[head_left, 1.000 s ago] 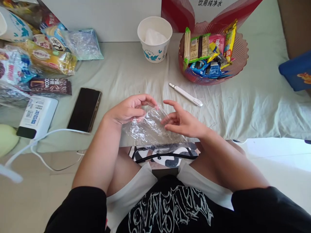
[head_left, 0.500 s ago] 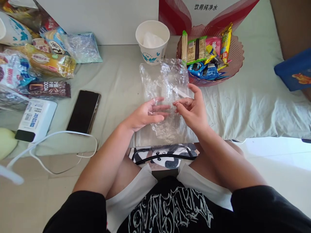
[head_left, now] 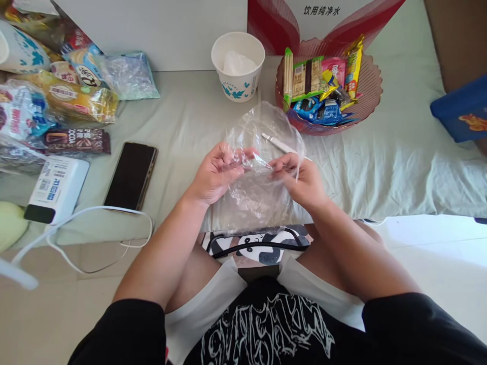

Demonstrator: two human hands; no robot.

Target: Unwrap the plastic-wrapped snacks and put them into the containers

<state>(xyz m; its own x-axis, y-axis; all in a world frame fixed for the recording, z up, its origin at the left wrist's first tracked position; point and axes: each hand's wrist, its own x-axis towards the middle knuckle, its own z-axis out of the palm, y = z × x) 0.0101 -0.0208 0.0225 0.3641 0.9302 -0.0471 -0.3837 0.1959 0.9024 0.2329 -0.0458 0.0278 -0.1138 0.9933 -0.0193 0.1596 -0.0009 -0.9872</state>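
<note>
A thin, clear plastic bag (head_left: 258, 203) hangs between my hands at the front of the cloth-covered surface, its rounded mouth spread toward the paper cup. My left hand (head_left: 216, 175) grips the film on the left side, fingers curled. On the right side, my right hand (head_left: 299, 177) pinches the bag between thumb and fingers. Beyond the film, near my right fingers, lies a slim silver tool (head_left: 279, 144), like a scalpel handle; its lower end is partly hidden. Farther back stands a white paper cup (head_left: 239, 88) with blue leaf prints and something whitish inside.
A pink scalloped bowl (head_left: 371, 96) of wrapped snacks stands at the back right, before a white and red box (head_left: 160, 30). On the left are a phone (head_left: 131, 175), a white power bank (head_left: 59, 187) with a cable and several snack packs (head_left: 76, 99). A blue object (head_left: 460, 111) is far right.
The crumpled bag is now spread into a rounder shape. My left hand has gone from spread fingers to gripping the film. The silver tool shows more clearly.
</note>
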